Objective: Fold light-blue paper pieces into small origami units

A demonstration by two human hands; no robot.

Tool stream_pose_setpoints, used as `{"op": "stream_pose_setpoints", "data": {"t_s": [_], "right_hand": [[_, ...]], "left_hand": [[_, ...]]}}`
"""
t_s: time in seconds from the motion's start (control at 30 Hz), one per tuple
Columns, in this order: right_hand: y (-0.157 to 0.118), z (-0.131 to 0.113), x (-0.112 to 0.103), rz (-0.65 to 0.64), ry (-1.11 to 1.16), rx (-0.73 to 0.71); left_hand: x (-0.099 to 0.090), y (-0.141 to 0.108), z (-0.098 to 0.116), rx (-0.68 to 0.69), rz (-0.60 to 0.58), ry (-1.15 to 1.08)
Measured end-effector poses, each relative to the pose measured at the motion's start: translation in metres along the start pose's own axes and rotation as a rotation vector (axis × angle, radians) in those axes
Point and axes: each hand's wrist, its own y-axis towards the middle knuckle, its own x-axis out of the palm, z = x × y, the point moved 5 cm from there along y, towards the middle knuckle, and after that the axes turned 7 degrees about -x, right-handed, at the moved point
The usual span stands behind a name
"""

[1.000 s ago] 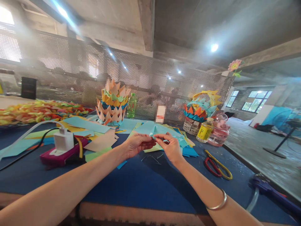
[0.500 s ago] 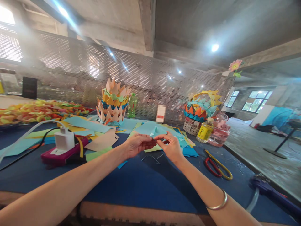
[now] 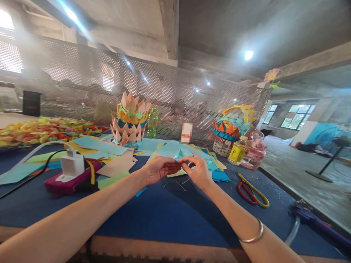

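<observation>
Between my fingertips is a small piece of light-blue folded paper with a pointed tip standing up. My left hand is closed on its near left side, palm partly turned up. On the right, the thumb and forefinger of my right hand pinch the same piece. Its lower part is hidden by my fingers. Just beyond lie light-blue paper sheets and more folded light-blue pieces. A few thin wire-like strands lie on the blue table top below my hands.
Left stand a paper-petal basket, a green bottle, a purple power strip with a white charger, and piled folded paper. Right are another paper basket, a yellow-labelled bottle, a pink jug, pliers and a purple-handled tool.
The folded paper's pointed tip now shows larger above my fingers. Both hands keep their grip in nearly the same place, and the whole view has shifted slightly.
</observation>
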Motion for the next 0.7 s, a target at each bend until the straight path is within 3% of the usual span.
{"op": "stream_pose_setpoints", "data": {"t_s": [0.3, 0.5, 0.7], "right_hand": [[0.000, -0.003, 0.001, -0.002, 0.031, -0.057], [-0.004, -0.013, -0.002, -0.017, 0.050, -0.108], [-0.004, 0.003, -0.005, 0.178, 0.417, 0.163]], "left_hand": [[0.002, -0.002, 0.000, 0.042, -0.012, 0.030], [-0.004, -0.001, 0.003, 0.094, 0.079, 0.057], [-0.009, -0.002, 0.012, 0.246, 0.164, 0.143]]}}
